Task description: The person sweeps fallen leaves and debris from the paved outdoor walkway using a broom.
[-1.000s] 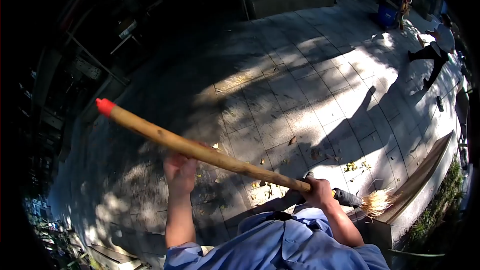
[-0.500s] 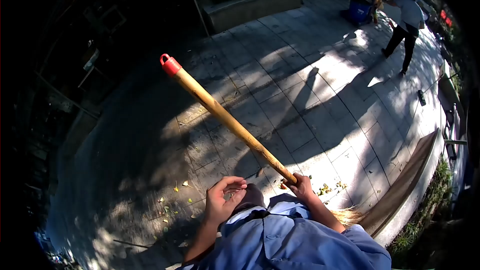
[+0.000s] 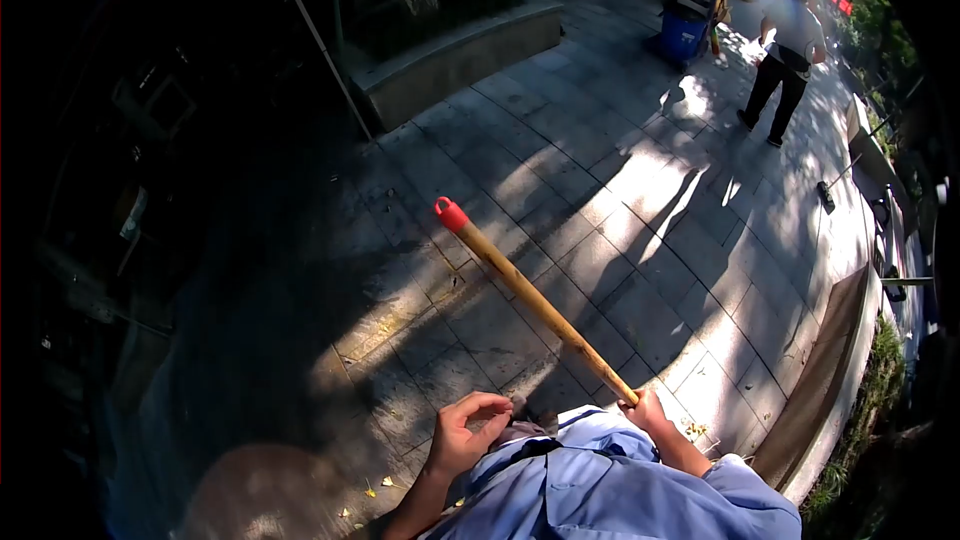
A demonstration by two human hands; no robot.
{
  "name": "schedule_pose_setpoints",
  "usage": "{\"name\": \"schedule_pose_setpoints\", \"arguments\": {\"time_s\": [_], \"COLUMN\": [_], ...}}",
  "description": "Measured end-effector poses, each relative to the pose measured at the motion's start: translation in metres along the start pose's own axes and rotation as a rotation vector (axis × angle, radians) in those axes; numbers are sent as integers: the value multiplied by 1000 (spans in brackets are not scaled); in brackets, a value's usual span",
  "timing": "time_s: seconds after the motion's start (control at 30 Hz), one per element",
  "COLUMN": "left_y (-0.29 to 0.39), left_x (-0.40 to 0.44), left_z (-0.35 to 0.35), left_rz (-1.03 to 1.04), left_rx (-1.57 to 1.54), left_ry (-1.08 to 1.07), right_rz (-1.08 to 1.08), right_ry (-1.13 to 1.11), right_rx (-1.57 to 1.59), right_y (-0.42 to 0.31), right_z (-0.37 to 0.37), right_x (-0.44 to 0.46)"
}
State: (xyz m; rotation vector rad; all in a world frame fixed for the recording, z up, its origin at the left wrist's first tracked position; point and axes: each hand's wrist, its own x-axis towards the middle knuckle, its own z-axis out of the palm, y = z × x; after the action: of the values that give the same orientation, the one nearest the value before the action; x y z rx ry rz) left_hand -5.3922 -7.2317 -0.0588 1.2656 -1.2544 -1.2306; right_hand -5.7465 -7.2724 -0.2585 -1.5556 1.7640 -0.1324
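Observation:
A broom (image 3: pixel 545 315) with a wooden handle and a red hanging cap slants up and to the left in front of me. My right hand (image 3: pixel 647 410) is wrapped round the lower visible part of the handle, close to my right hip. The broom's head is hidden behind my arm and body. My left hand (image 3: pixel 470 432) hangs in front of my waist, apart from the handle; its fingers curve loosely, with a gap to the thumb and nothing between them.
Paving slabs (image 3: pixel 560 270) stretch ahead in patchy shade. A low stone planter wall (image 3: pixel 460 60) stands ahead on the left. A person (image 3: pixel 790 50) stands at upper right near a blue bin (image 3: pixel 682 35). A curved stone edge (image 3: pixel 835 395) runs along my right, with grass behind it.
The broom handle's red end has swung right and lower in view. Both hands appear slightly lower and further right. The other person's arm has come away from the bin's load.

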Motion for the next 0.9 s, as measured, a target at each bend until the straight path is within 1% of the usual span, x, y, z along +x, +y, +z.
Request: {"name": "schedule_pose_setpoints", "arguments": {"time_s": [0.03, 0.1, 0.13, 0.2, 0.23, 0.27, 0.33, 0.37, 0.4, 0.43, 0.47, 0.5, 0.53, 0.6, 0.63, 0.67, 0.73, 0.77, 0.8, 0.87, 0.9], "left_y": [10, 53, 75, 119, 138, 154, 176, 192, 202, 200, 198, 196, 200, 235, 235, 223, 232, 238, 241, 218, 221], "left_x": [18, 61, 80, 116, 137, 159, 212, 237, 264, 292, 322, 350, 377, 437, 433, 461, 517, 527, 547, 596, 624], "left_z": [-10, -27, -34, -39, -39, -37, -24, -18, -11, -1, 12, 23, 28, 15, 21, 22, 0, 7, 21, 11, -3], "left_rz": [-1, 213, 324, 472, 544, 613, 791, 805, 821, 809, 802, 780, 749, 1060, 464, 966, 765, 1084, 1139, 1150, 1148], "left_rx": [2, 94, 106, -16, -33, -49, -103, -120, -140, -146, -348, -558, -772, -517, -752, -717, -483, -312, -393, -430, -340], "left_ry": [-8, -181, -223, -335, -380, -424, -455, -496, -533, -519, -640, -763, -886, -912, -952, -820, -1064, -681, -490, -531, -649], "right_rz": [53, 120, 133, 227, 223, 180, 197, 199, 215, 288, 358, 296, 309, 329, 359, 389, 601, 587, 609, 635, 643], "right_ry": [17, 30, 41, 3, -41, -39, -26, -48, -58, -120, -173, -175, -183, -123, -134, -161, -186, -176, -148, -141, -126], "right_rx": [28, 63, -7, 37, -8, 3, -21, 21, 32, 52, 71, 36, 32, -24, -9, 137, 417, 466, 495, 528, 516], "right_y": [-8, -25, -33, -46, -59, -71, -69, -99, -104, -110, -118, -87, -70, -55, -55, -52, -110, -111, -119, -108, -119], "right_z": [-6, -18, -27, -36, -47, -55, -52, -71, -74, -78, -89, -73, -67, -75, -87, -100, -155, -165, -176, -179, -187], "right_x": [11, 38, 51, 82, 98, 114, 164, 177, 202, 225, 252, 286, 304, 352, 367, 380, 385, 399, 411, 442, 452]}}
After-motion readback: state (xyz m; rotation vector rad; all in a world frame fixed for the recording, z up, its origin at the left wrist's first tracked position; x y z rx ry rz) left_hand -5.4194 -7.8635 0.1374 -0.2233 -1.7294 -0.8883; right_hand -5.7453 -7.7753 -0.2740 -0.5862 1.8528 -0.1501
